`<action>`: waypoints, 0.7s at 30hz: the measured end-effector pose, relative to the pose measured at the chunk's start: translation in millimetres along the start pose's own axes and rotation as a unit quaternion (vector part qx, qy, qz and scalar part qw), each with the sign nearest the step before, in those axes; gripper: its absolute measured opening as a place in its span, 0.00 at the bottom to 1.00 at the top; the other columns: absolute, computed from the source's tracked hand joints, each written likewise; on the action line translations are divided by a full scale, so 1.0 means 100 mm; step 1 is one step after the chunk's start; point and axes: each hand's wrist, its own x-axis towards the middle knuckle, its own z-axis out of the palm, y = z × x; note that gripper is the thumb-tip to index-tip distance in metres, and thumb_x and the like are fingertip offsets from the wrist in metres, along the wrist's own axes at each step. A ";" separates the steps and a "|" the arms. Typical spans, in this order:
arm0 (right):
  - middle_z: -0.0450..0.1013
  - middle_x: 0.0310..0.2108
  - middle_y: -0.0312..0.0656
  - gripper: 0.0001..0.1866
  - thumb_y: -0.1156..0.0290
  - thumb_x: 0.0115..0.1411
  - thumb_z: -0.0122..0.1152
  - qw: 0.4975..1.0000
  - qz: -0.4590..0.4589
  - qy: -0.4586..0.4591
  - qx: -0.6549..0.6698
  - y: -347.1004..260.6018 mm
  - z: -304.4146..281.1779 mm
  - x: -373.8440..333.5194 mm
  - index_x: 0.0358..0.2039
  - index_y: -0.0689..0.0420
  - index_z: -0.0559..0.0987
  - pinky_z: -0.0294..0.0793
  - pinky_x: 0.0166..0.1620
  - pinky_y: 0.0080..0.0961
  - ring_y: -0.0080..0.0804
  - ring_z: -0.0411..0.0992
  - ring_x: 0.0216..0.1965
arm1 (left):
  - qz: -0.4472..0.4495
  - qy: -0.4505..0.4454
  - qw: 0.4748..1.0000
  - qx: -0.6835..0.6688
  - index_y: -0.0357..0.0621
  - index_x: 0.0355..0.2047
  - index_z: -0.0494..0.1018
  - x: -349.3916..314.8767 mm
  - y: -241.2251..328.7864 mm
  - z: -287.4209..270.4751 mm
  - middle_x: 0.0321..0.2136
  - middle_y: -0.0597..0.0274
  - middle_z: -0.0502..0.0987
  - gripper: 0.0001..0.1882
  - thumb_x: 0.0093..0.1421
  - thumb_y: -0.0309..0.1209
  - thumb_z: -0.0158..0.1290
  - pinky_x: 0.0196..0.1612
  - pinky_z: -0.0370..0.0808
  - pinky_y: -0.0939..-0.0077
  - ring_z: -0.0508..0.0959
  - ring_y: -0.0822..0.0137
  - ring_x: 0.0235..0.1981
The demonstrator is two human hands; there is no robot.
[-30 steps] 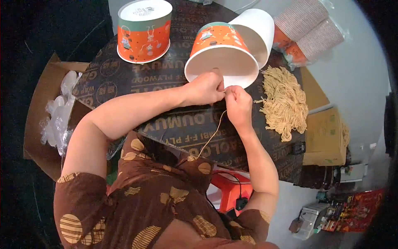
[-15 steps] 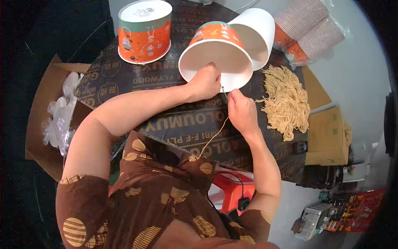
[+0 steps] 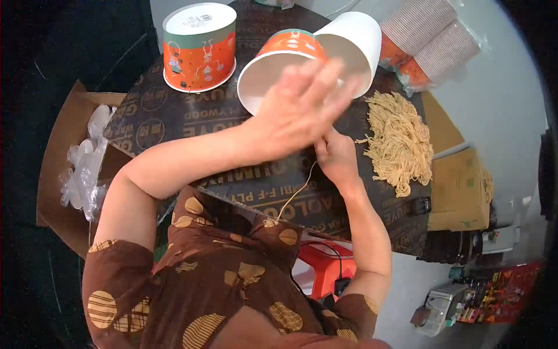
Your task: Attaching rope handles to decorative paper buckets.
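Observation:
My left hand [image 3: 299, 110] is raised with fingers spread, slightly blurred. It covers part of an orange-and-white paper bucket [image 3: 293, 43] that lies on its side, mouth toward me. Below it, my right hand [image 3: 338, 156] is closed in a pinch on a tan string [image 3: 300, 189], whose tail hangs over the table edge to my lap. The string's upper end is hidden behind my left hand. Behind the tipped bucket a white bucket [image 3: 361, 36] also lies tilted. Another orange bucket [image 3: 200, 58] stands upside down at the far left.
To the right on the dark printed plywood table [image 3: 168, 125] lies a heap of tan strings [image 3: 400, 139]. Stacked buckets in plastic [image 3: 424, 29] are behind it. Cardboard boxes flank the table: one with clear plastic pieces [image 3: 87, 168] left, one closed box [image 3: 459, 192] right.
My left hand has let go near the bucket's rim, opened and swept up and right over its mouth. The tipped bucket has shifted slightly left. My right hand stays nearly in place.

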 end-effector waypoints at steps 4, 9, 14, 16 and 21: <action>0.73 0.25 0.55 0.05 0.73 0.58 0.56 0.998 0.043 -0.024 0.025 -0.04 -0.05 0.01 0.32 0.61 0.77 0.72 0.29 0.39 0.55 0.74 0.30 | -0.079 -0.059 0.987 0.126 0.32 0.50 0.67 0.11 -0.27 -0.01 0.47 0.47 0.68 0.26 0.48 0.26 0.51 0.47 0.67 0.66 0.68 0.52 0.48; 0.74 0.24 0.53 0.07 0.72 0.59 0.55 0.998 0.028 -0.039 0.033 -0.04 -0.09 0.02 0.30 0.62 0.77 0.72 0.30 0.38 0.53 0.74 0.29 | -0.183 -0.123 0.968 0.123 0.36 0.24 0.75 0.15 -0.54 -0.18 0.29 0.50 0.75 0.08 0.51 0.30 0.54 0.38 0.75 0.64 0.75 0.54 0.37; 0.73 0.22 0.53 0.07 0.73 0.59 0.53 0.996 0.014 -0.057 0.065 -0.03 -0.18 0.05 0.30 0.64 0.76 0.71 0.29 0.35 0.50 0.75 0.27 | -0.243 -0.256 0.936 -0.010 0.25 0.20 0.73 0.17 -0.65 -0.27 0.15 0.44 0.75 0.15 0.54 0.29 0.48 0.27 0.78 0.59 0.78 0.49 0.18; 0.73 0.22 0.53 0.07 0.74 0.59 0.53 0.995 0.016 -0.071 0.071 -0.03 -0.22 0.05 0.30 0.64 0.76 0.71 0.29 0.34 0.47 0.75 0.26 | -0.328 -0.345 0.873 -0.103 0.24 0.23 0.73 0.21 -0.73 -0.26 0.15 0.44 0.75 0.16 0.55 0.29 0.46 0.23 0.77 0.61 0.78 0.53 0.16; 0.74 0.21 0.49 0.07 0.74 0.56 0.56 0.993 -0.031 -0.104 0.052 0.00 -0.24 0.04 0.29 0.64 0.80 0.71 0.28 0.27 0.37 0.74 0.22 | -0.455 -0.503 0.675 -0.291 0.19 0.35 0.70 0.11 -0.92 0.00 0.15 0.47 0.75 0.19 0.58 0.29 0.38 0.11 0.73 0.70 0.76 0.61 0.12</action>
